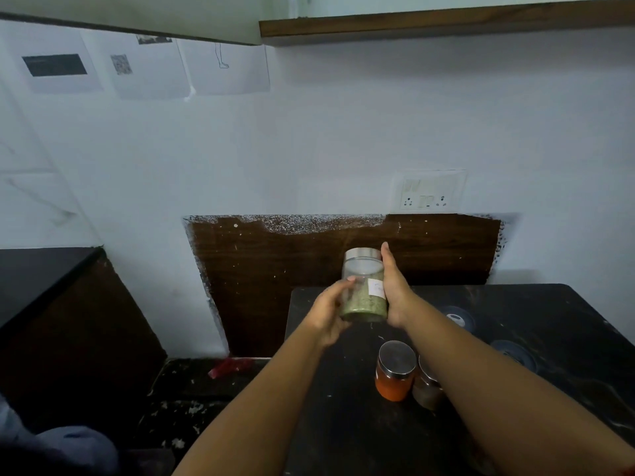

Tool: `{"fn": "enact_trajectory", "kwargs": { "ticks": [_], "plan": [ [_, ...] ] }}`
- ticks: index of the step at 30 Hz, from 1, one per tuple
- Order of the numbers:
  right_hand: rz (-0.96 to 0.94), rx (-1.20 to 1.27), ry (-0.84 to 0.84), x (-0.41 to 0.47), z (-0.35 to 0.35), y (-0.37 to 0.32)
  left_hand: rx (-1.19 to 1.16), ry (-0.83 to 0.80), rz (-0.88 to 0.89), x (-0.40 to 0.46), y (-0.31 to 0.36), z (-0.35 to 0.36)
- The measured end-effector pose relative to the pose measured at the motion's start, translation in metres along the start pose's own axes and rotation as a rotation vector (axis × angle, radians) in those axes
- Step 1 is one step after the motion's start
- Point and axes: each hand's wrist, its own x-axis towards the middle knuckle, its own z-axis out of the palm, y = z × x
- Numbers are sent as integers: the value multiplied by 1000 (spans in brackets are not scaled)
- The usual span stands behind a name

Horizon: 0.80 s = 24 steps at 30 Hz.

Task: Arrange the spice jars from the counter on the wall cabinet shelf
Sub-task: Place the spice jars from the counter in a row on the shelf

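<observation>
A clear glass jar of green spice (pixel 363 286) with a steel lid and a white label is lifted above the dark counter (pixel 549 324). My left hand (pixel 330 312) curls round its left side and my right hand (pixel 395 290) presses flat against its right side, fingers straight. On the counter below stand a jar of orange-red spice (pixel 394 371) and a jar of brown spice (pixel 426 389), the latter partly hidden by my right forearm. The wooden wall cabinet shelf (pixel 446 25) runs along the top right.
Round dark lids or discs (pixel 458 319) lie on the counter behind my right arm. A wall socket (pixel 427 192) sits above a brown wall panel (pixel 275 262). A lower dark surface (pixel 41 273) is at left, a red scrap (pixel 228 367) on the floor-level ledge.
</observation>
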Motion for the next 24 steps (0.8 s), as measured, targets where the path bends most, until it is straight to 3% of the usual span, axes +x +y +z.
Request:
{"fn": "enact_trajectory", "kwargs": {
  "ticks": [3,6,9,13,24],
  "plan": [
    [-41,-17,71,1,7,-3,0,-14,-44,4,2,8],
    [-71,-70,121,-1,13,1,109,102,-73,7,6,18],
    [-63,-37,108,-2,14,2,56,136,-85,7,10,17],
    [-85,42,17,-6,10,-2,-121,48,-107,4,16,17],
    [-101,34,-44,-8,2,-4,-122,-5,-112,5,16,22]
  ]
}}
